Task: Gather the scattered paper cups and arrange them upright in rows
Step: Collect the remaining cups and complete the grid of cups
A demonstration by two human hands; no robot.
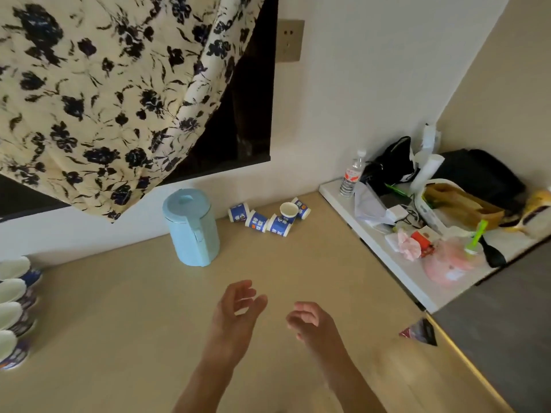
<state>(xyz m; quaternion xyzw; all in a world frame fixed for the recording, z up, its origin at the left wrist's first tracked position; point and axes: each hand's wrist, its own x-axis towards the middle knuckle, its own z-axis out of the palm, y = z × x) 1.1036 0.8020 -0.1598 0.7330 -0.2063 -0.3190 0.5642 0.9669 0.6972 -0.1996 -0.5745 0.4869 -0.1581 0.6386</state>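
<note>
Paper cups lie in 2 groups on the beige bench. Against the far wall, 5 scattered cups sit bunched together: 4 lie on their sides showing blue printed walls, and 1 tilted cup shows its white open mouth. At the left edge of the view, 4 upright cups stand in 1 row running from far to near, each partly cut off by the frame, so I cannot tell whether more follow.

Both hands hover over the middle of the bench, well apart from either group and holding nothing. The left hand has its fingers loosely curled and spread, thumb held apart from them. The right hand has its fingers curled downward, slack, with a gap between them and the thumb.

1 pale blue lidded jug stands upright between the 2 cup groups, near the wall. 1 floral curtain hangs above it. To the right, a white shelf carries clutter, including 1 clear water bottle, 1 black bag and 1 pink plastic bag. 1 dark wrapper lies at the bench's right edge
</note>
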